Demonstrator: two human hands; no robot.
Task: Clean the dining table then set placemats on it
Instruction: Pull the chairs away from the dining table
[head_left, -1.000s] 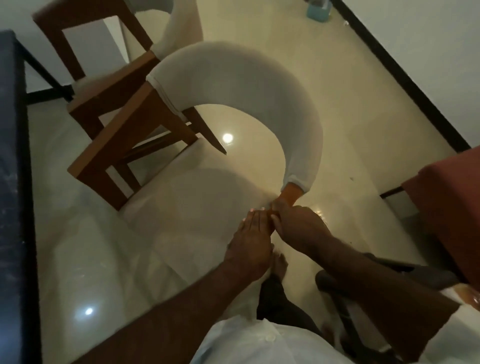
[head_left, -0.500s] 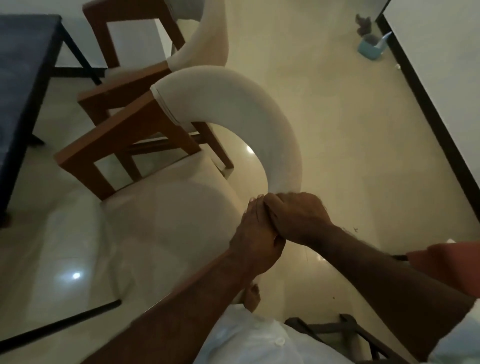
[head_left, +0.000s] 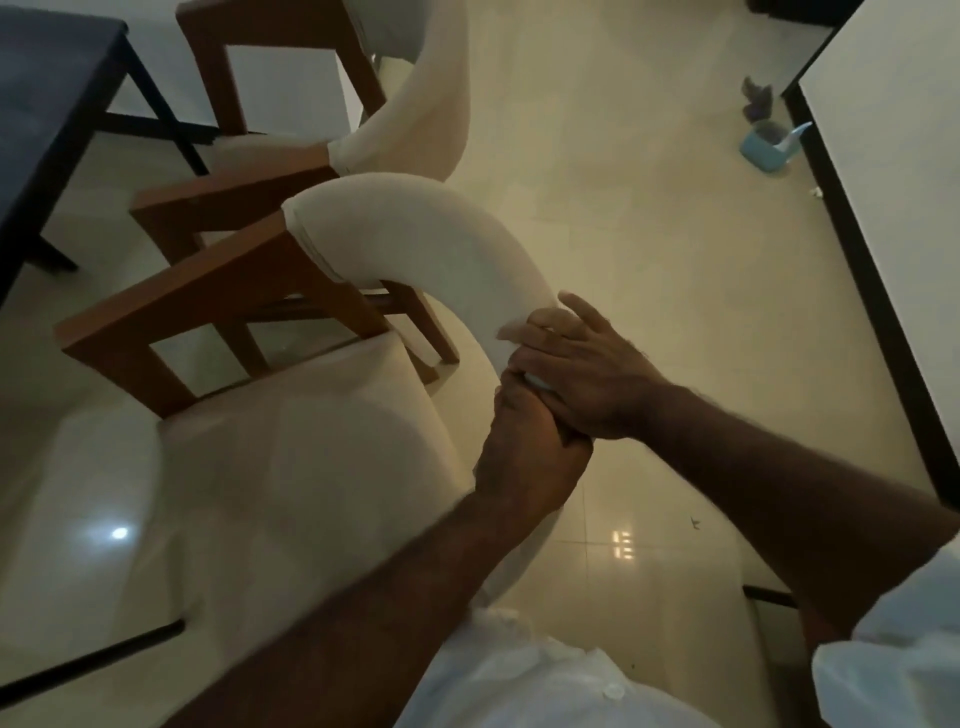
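Chair back (head_left: 441, 249) with left hand (head_left: 524, 457) tight around it, right hand (head_left: 587, 374) splay-fingered atop; second chair (head_left: 415, 114) just beyond.

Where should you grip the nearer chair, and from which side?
Grip the nearer chair by the near end of its curved padded backrest, reaching down from the person's side. That rounded rail is exposed, stands highest, and a hand can likely wrap it.

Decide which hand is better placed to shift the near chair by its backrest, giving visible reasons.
Left, probably: the left hand is curled round the end of the backrest, while the right hand lies on top with fingers straightened and spread, one lifted clear.
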